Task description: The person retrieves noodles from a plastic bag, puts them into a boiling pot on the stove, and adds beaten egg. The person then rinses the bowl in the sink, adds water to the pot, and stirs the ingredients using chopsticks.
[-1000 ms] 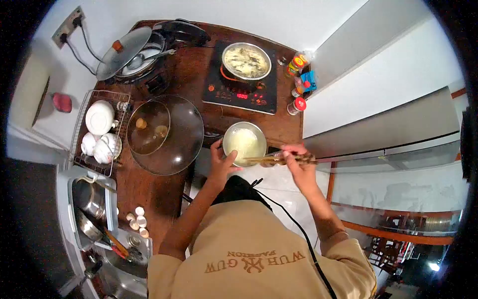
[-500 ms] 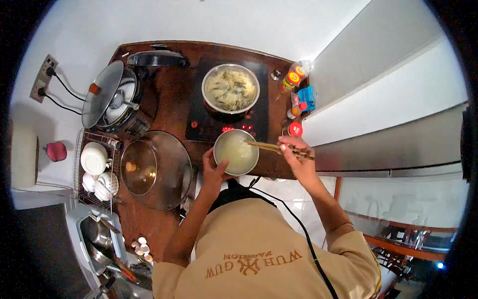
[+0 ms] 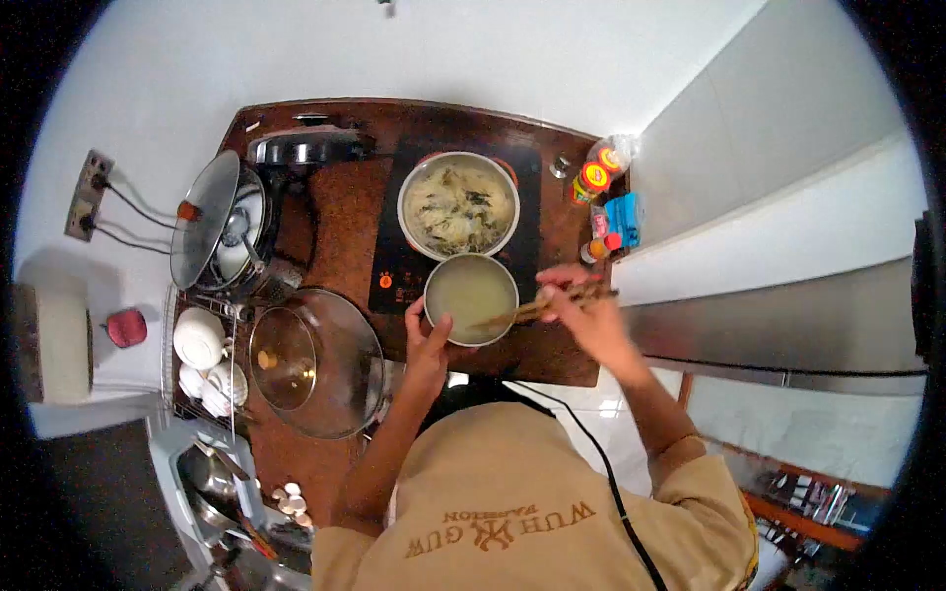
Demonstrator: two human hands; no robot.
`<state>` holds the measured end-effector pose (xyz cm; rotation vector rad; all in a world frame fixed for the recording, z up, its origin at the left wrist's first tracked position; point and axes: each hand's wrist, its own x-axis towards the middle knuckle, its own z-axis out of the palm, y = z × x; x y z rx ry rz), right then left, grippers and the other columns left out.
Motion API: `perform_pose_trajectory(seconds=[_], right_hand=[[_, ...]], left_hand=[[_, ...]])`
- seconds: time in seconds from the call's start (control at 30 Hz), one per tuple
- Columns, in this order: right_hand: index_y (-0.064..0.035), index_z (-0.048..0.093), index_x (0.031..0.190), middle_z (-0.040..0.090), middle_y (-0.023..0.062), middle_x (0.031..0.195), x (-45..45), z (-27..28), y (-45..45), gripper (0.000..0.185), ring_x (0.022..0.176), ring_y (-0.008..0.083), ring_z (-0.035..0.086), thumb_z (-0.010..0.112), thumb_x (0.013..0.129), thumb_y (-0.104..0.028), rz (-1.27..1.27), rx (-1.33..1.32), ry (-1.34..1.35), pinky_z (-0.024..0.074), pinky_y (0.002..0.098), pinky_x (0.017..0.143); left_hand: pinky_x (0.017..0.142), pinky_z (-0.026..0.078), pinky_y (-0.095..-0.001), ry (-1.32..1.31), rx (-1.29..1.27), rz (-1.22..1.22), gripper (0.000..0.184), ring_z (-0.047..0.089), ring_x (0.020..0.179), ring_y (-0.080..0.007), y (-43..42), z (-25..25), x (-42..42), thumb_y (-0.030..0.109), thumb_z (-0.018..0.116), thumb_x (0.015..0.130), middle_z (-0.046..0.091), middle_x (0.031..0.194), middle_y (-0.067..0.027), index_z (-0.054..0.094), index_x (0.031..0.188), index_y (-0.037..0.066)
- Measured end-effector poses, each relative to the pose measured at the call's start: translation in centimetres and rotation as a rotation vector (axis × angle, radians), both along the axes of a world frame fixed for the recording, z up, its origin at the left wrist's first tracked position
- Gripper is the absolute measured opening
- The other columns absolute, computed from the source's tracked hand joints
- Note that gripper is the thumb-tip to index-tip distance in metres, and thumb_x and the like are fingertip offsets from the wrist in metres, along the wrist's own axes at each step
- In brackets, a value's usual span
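My left hand (image 3: pixel 428 345) grips the rim and side of a metal bowl (image 3: pixel 471 258) of pale yellowish-white liquid (image 3: pixel 468 295). In my right hand (image 3: pixel 588 313) is a pair of wooden chopsticks (image 3: pixel 530 311), their tips dipped in that liquid. Just beyond the bowl, a metal pot (image 3: pixel 514 219) sits on a black induction cooktop (image 3: pixel 386 258). Pale food with dark green pieces (image 3: pixel 458 207) fills the pot. From above, the bowl's far rim meets the pot's near edge; I cannot tell whether they touch.
Left are a glass lid (image 3: pixel 335 394), a rack of white cups (image 3: pixel 200 337) and a cooker with a tilted lid (image 3: pixel 202 231). Eggshells (image 3: pixel 293 502) lie near the sink (image 3: pixel 163 448). Seasoning jars (image 3: pixel 591 179) line the right wall. A black cable (image 3: pixel 601 453) hangs over my shirt.
The bowl has come nearer the pot, now overlapping the cooktop's front in view. The chopstick tips have shifted lower and toward the left within the liquid. My head view has tilted slightly.
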<state>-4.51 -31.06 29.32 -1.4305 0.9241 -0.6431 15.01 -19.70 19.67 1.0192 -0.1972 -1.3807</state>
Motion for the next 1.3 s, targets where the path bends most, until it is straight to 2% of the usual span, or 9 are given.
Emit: perform_pose_trajectory(seconds=[0.1, 0.23, 0.3, 0.43, 0.9, 1.0, 1.07, 1.17, 1.3], right_hand=[[-0.0017, 0.061, 0.099, 0.061, 0.0081, 0.089, 1.0, 0.5, -1.3, 0.015, 0.081, 0.0129, 0.058, 0.058, 0.086, -0.010, -0.164, -0.277, -0.033, 0.0467, 0.0266, 0.072], [-0.0014, 0.062, 0.096, 0.061, 0.0096, 0.092, 2.7, 0.6, -0.8, 0.014, 0.084, 0.0148, 0.057, 0.060, 0.085, -0.009, -0.061, -0.218, -0.075, 0.0463, 0.0287, 0.075], [0.0008, 0.058, 0.100, 0.058, 0.0078, 0.095, 2.5, -0.3, -1.1, 0.015, 0.086, 0.0122, 0.057, 0.055, 0.089, -0.008, -0.059, -0.489, 0.014, 0.0515, 0.0248, 0.073], [-0.0009, 0.055, 0.106, 0.057, 0.0092, 0.098, 2.8, -0.1, -1.1, 0.020, 0.089, 0.0157, 0.057, 0.052, 0.091, -0.014, -0.352, -0.129, -0.274, 0.0537, 0.0294, 0.076], [0.0001, 0.053, 0.110, 0.055, 0.0109, 0.103, 3.4, -2.5, -2.3, 0.024, 0.092, 0.0177, 0.057, 0.052, 0.092, -0.016, -0.565, -0.194, -0.295, 0.0541, 0.0301, 0.077], [0.0000, 0.054, 0.109, 0.055, 0.0103, 0.104, 3.2, -2.4, -2.3, 0.024, 0.093, 0.0170, 0.057, 0.052, 0.092, -0.017, -0.573, -0.194, -0.260, 0.0537, 0.0307, 0.078], [-0.0001, 0.054, 0.108, 0.055, 0.0097, 0.104, 3.1, -2.4, -2.1, 0.024, 0.093, 0.0164, 0.056, 0.052, 0.092, -0.017, -0.591, -0.186, -0.267, 0.0528, 0.0306, 0.080], [0.0006, 0.055, 0.108, 0.053, 0.0099, 0.105, 2.6, -2.7, -2.0, 0.025, 0.092, 0.0166, 0.056, 0.053, 0.091, -0.017, -0.561, -0.211, -0.234, 0.0519, 0.0297, 0.081], [0.0012, 0.057, 0.108, 0.051, 0.0100, 0.106, 2.6, -1.8, -1.6, 0.025, 0.092, 0.0169, 0.056, 0.053, 0.091, -0.017, -0.554, -0.233, -0.216, 0.0516, 0.0289, 0.081]], left_hand=[[0.071, 0.056, -0.0426, -0.081, 0.013, -0.045, 0.057, 0.050, 0.109, -0.0281, -1.0, 0.6, 0.9, 0.026, 0.063, 0.084, 0.039, 0.126, -0.0115, 0.025, 0.126, 0.016], [0.071, 0.056, -0.0421, -0.178, 0.046, -0.009, 0.059, 0.051, 0.108, -0.0279, -3.4, 2.6, 2.4, 0.024, 0.063, 0.083, 0.040, 0.126, -0.0122, 0.024, 0.127, 0.016], [0.071, 0.056, -0.0416, -0.223, 0.063, -0.009, 0.060, 0.051, 0.107, -0.0273, -4.5, 2.8, 3.2, 0.019, 0.063, 0.082, 0.041, 0.124, -0.0121, 0.023, 0.127, 0.016], [0.071, 0.057, -0.0412, -0.276, 0.043, -0.012, 0.060, 0.051, 0.104, -0.0276, -6.8, 3.2, 4.2, 0.010, 0.059, 0.081, 0.041, 0.121, -0.0126, 0.023, 0.128, 0.015], [0.062, 0.056, -0.0353, -0.433, 0.044, 0.050, 0.067, 0.048, 0.099, -0.0244, -13.2, 2.2, 3.6, 0.003, 0.059, 0.075, 0.038, 0.116, -0.0126, 0.022, 0.129, 0.015], [0.070, 0.053, -0.0357, -0.571, 0.073, 0.026, 0.064, 0.048, 0.099, -0.0246, -14.3, 1.8, 3.5, 0.005, 0.061, 0.073, 0.038, 0.116, -0.0124, 0.028, 0.128, 0.015], [0.082, 0.047, -0.0363, -1.109, -0.029, 0.117, 0.061, 0.048, 0.103, -0.0267, -15.6, -2.7, 4.5, 0.007, 0.062, 0.072, 0.039, 0.117, -0.0135, 0.035, 0.126, 0.012], [0.090, 0.041, -0.0364, -1.470, -0.144, 0.189, 0.059, 0.047, 0.105, -0.0294, -15.6, -0.5, 4.2, 0.010, 0.064, 0.071, 0.041, 0.118, -0.0137, 0.038, 0.125, 0.009], [0.089, 0.042, -0.0374, -1.529, -0.098, 0.091, 0.060, 0.047, 0.106, -0.0319, -15.3, 1.7, 3.7, 0.010, 0.066, 0.071, 0.042, 0.118, -0.0133, 0.039, 0.125, 0.009]])
